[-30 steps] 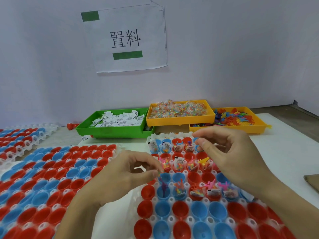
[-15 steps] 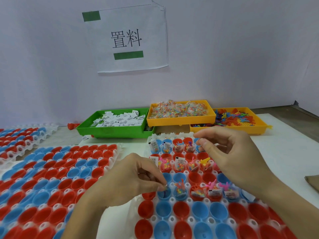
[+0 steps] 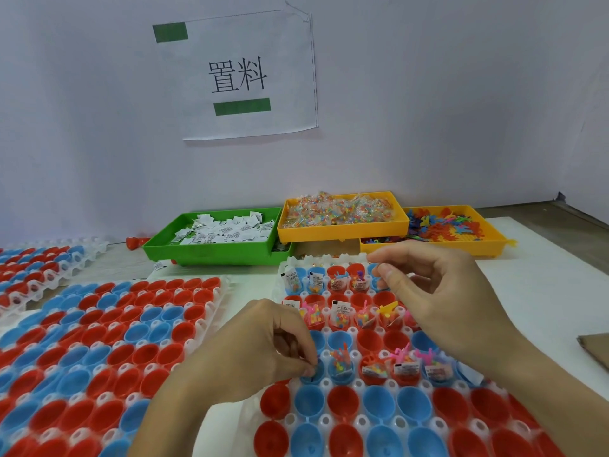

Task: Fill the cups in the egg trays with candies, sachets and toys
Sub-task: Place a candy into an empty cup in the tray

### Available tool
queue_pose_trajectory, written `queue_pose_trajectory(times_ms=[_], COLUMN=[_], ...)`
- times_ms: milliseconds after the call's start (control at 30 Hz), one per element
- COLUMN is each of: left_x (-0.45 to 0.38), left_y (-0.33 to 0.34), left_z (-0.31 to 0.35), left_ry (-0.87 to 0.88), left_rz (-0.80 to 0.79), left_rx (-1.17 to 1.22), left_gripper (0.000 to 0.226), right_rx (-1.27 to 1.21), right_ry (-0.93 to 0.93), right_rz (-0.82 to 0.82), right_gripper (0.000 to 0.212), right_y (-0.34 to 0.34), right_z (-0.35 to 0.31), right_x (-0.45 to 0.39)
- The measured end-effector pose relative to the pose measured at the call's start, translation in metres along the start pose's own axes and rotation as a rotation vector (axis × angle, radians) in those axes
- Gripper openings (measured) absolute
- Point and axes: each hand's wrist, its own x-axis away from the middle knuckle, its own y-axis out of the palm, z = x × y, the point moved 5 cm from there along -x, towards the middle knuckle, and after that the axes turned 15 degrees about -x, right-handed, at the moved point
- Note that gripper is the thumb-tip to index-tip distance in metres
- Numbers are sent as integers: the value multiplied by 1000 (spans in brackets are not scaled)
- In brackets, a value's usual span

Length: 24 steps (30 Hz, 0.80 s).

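Observation:
The white egg tray (image 3: 359, 423) in front of me holds red and blue cups. Its far rows carry candy packets, sachets and small toys. My left hand (image 3: 263, 351) reaches down into a blue cup (image 3: 313, 376) at the left end of the third filled row. Its thumb and forefinger pinch a small dark toy there, mostly hidden by the fingertips. My right hand (image 3: 438, 298) hovers over the tray's far right cups with loosely curled fingers, and nothing shows between them.
A green bin of white sachets (image 3: 227, 232), a yellow bin of candy packets (image 3: 339, 212) and a yellow bin of coloured toys (image 3: 448, 225) stand along the wall. Further trays of unfilled cups (image 3: 99, 341) lie to the left. Brown cardboard (image 3: 596, 351) sits at the right edge.
My left hand has dropped from above the tray down to the blue cup, its fingertips now inside it. The right hand has barely moved.

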Motion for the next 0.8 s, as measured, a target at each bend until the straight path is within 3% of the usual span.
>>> queue_pose_trajectory(times_ms=[333, 700, 800], left_x=[-2, 3, 3], left_y=[2, -7, -19], left_z=[7, -1, -9], left_ry=[66, 116, 54], left_rz=[79, 119, 290], left_rx=[-133, 50, -15], left_gripper=[22, 5, 33], right_rx=[7, -17, -18], right_ry=[-11, -41, -29], right_rz=[-3, 44, 103], right_gripper=[20, 22, 23], right_y=[1, -13, -31], right_z=[-1, -2, 2], right_x=[0, -7, -13])
